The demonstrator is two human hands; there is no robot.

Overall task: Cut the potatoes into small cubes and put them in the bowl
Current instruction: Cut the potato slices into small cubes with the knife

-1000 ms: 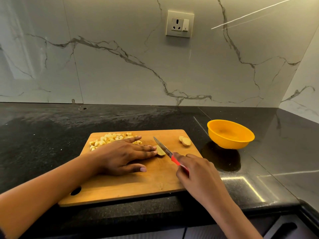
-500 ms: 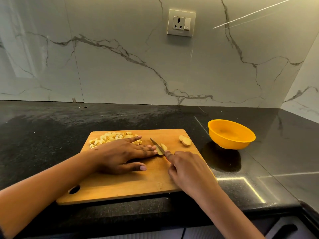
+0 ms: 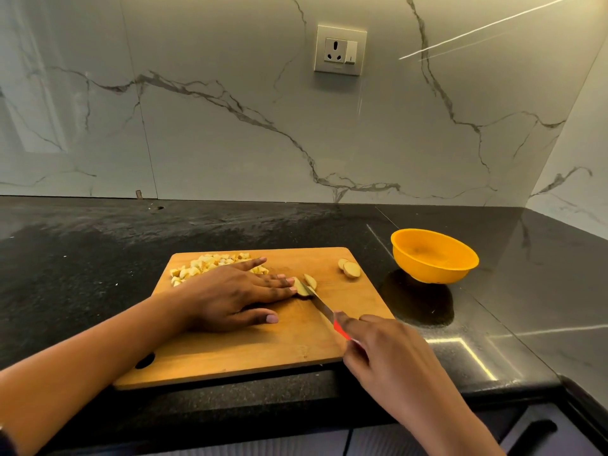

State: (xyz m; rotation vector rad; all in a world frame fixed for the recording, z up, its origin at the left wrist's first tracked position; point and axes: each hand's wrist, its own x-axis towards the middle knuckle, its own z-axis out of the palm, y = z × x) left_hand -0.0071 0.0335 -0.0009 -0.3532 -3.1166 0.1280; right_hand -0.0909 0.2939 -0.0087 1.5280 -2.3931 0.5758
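A wooden cutting board (image 3: pixel 230 353) lies on the black counter. My left hand (image 3: pixel 230 294) lies flat on it, straight fingertips pressing a potato piece (image 3: pixel 301 287). My right hand (image 3: pixel 391 360) grips a red-handled knife (image 3: pixel 324 309) whose blade tip rests at that piece; a cut slice (image 3: pixel 310 280) lies just right of the blade. A pile of potato cubes (image 3: pixel 204 266) sits at the board's far left, partly hidden by my left hand. Two potato slices (image 3: pixel 350 268) lie at the far right corner. The orange bowl (image 3: pixel 434 255) stands empty to the right of the board.
The black counter (image 3: pixel 82 258) ends at a marble backsplash with a wall socket (image 3: pixel 340 50). The counter's front edge runs just below the board. A dark cabinet handle (image 3: pixel 533 432) shows at lower right.
My right hand drew the knife back toward me, after pushing it forward through the potato piece. A slice now lies separated right of the blade. My left hand stayed put.
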